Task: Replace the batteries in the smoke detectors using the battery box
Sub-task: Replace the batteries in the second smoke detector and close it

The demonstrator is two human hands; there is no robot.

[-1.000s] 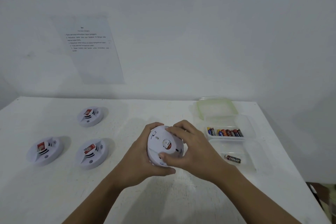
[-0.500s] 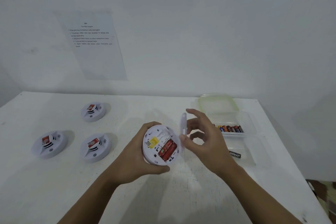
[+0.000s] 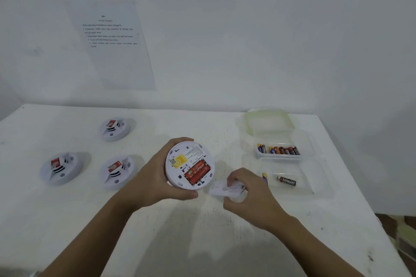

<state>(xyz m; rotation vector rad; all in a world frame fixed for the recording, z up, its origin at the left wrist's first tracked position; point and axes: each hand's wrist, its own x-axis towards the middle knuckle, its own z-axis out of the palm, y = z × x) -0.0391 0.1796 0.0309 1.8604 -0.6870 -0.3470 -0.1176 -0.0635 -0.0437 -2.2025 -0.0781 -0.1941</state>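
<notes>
The left hand (image 3: pixel 155 182) grips a round white detector (image 3: pixel 190 165) over the middle of the surface (image 3: pixel 202 243), fingers curled round its far rim and thumb along the near rim, with the back turned up to the camera. In its open bay two red cells (image 3: pixel 197 172) lie side by side; their white lettering runs upside down and I cannot make it out. Beside them are a yellow sticker (image 3: pixel 180 161) and a block of print too small to read. The right hand (image 3: pixel 254 198) is low, just right of the detector, its fingers (image 3: pixel 234 179) clamped on a flat white cover (image 3: pixel 221 189); whether the cover touches the surface I cannot tell. To the left three more units rest face up and apart: a far detector (image 3: pixel 114 129), a left detector (image 3: pixel 59 168) and a near detector (image 3: pixel 118 172), each with a red-and-white label whose writing is illegible. On the right stands a clear box (image 3: pixel 308 141) with a row of batteries (image 3: pixel 279 149) along its near wall, in yellow, blue, red and black wrappers, brands unreadable. Just nearer, a clear tray (image 3: pixel 315 177) holds a black-and-red battery (image 3: pixel 287 181) marked EVEREADY in white, and a yellow-and-purple battery (image 3: pixel 265 177) at its left end. A green-rimmed lid (image 3: pixel 247 123) lies behind the box. A printed sheet (image 3: pixel 117 51) hangs on the wall, its lines blurred.
</notes>
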